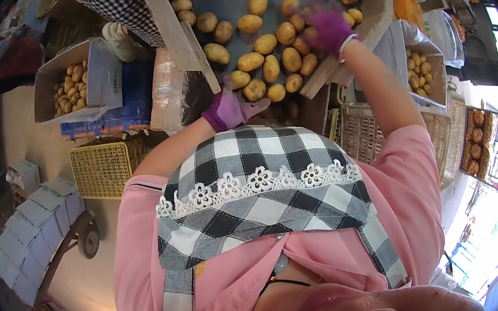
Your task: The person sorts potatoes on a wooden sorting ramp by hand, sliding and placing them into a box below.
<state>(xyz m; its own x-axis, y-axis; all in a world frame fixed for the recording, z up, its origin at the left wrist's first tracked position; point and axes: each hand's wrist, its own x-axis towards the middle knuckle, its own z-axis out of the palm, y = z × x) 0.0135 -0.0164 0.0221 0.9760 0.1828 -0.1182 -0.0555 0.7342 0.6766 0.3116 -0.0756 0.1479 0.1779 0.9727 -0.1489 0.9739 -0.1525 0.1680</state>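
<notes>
One potato lies just beyond the left hand, whose fingers spread open. Farther off, the right hand is blurred; I can't tell its grip.

From my end I count two gloved hands: one left hand and one right hand. Between and beyond them I make it more than twenty loose potatoes; blur around the right hand denies me an exact figure. I get two potato-filled cartons, one white carton left of the left hand, one lined carton right of the right. Below and left of the left hand: one yellow crate, one wheel, several white boxes.
</notes>
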